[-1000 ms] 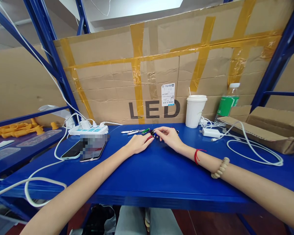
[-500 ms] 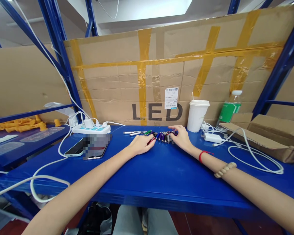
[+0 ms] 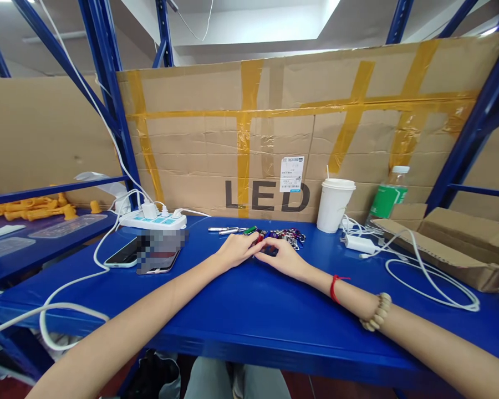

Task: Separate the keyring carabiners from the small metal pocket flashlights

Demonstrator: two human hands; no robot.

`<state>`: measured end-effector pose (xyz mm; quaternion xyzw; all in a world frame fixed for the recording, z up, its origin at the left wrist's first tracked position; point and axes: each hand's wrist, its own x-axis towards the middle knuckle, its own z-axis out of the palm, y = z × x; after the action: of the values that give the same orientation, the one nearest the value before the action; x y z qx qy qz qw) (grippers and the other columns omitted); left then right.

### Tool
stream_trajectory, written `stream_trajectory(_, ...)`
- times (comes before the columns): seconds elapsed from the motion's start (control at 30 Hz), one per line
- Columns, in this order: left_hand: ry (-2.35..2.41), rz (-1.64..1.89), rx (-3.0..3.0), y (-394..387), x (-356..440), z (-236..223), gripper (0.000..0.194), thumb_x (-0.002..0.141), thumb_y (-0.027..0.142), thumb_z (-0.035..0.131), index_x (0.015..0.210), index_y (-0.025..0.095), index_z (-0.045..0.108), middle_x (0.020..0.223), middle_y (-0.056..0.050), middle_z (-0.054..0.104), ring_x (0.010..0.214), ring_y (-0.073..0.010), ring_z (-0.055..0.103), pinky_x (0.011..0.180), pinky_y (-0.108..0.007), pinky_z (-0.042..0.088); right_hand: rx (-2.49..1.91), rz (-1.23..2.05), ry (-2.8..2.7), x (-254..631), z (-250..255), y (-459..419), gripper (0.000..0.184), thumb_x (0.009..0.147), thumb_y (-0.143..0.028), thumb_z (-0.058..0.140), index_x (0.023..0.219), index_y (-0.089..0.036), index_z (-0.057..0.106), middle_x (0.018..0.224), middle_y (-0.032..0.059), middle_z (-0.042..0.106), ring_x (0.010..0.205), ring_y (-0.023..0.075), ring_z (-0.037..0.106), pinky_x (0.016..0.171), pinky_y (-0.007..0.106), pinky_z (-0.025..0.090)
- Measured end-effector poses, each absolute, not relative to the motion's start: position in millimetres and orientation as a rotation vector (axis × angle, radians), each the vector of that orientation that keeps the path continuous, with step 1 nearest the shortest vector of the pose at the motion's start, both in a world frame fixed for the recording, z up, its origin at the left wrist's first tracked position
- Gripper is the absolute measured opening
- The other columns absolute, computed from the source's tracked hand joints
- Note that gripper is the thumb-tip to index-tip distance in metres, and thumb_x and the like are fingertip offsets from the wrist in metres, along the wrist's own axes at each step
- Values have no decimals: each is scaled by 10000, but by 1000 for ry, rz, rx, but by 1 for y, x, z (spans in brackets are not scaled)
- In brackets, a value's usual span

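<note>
Small coloured metal cylinders with silver clasps [image 3: 293,237] lie in a cluster at the back middle of the blue table [image 3: 249,310]. My left hand [image 3: 237,249] is at the left end of the cluster, its fingers curled by a small red cylinder [image 3: 260,237]. Thumb and fingers of my right hand [image 3: 285,258] come together in a pinch and meet the left fingertips; what lies in the pinch is hidden. Just behind the left hand is a green cylinder [image 3: 250,230]. Slim silver pen-like tools [image 3: 227,230] lie to its left.
Left of my hands are two phones [image 3: 122,255] and a white power strip [image 3: 158,220] with cables. A white cup [image 3: 335,205] with a straw, a green-labelled bottle [image 3: 388,195], a white charger [image 3: 360,244] and an open cardboard box [image 3: 453,244] stand right. Behind rises a cardboard sheet [image 3: 191,144].
My right hand has moved left from the right end of the cluster to my left fingertips, uncovering the silver clasps. My left hand stays nearly in place. The view has tilted slightly upward.
</note>
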<state>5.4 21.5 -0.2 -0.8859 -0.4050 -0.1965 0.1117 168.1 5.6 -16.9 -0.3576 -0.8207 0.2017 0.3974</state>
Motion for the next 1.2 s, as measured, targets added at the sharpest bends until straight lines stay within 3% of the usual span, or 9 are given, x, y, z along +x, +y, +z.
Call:
stream_trajectory(0.23, -1263, -529, -2611, 20, 5, 3, 327, 916, 389, 194, 998, 202, 450, 800, -36, 652, 707, -192, 629, 620, -267, 432, -985, 471, -1903, 177, -15, 17, 243, 836, -332, 412, 936, -170, 564, 849, 26, 617, 738, 137, 542, 663, 257, 413)
stream_trajectory(0.47, -1213, -378, -2600, 19, 7, 4, 382, 913, 389, 172, 1029, 187, 474, 741, -50, 653, 671, -208, 627, 613, -281, 435, -1384, 61, -1601, 228, -17, 52, 279, 850, -316, 385, 1010, -170, 561, 923, 67, 586, 767, 172, 553, 700, 303, 419)
stream_trajectory(0.7, -1231, -358, -2611, 19, 7, 6, 380, 915, 377, 158, 1040, 187, 461, 707, -41, 642, 629, -194, 614, 592, -268, 416, -1572, -284, -1766, 259, -23, 62, 285, 867, -221, 366, 1037, -208, 595, 985, 78, 549, 888, 199, 540, 649, 282, 410)
stream_trajectory(1.2, -1216, -326, -2619, 21, 7, 4, 394, 914, 396, 151, 1063, 197, 457, 747, -39, 653, 673, -199, 620, 610, -268, 411, -1583, -245, -1829, 254, -27, 59, 272, 839, -159, 399, 972, -240, 622, 927, 33, 557, 781, 145, 558, 602, 241, 387)
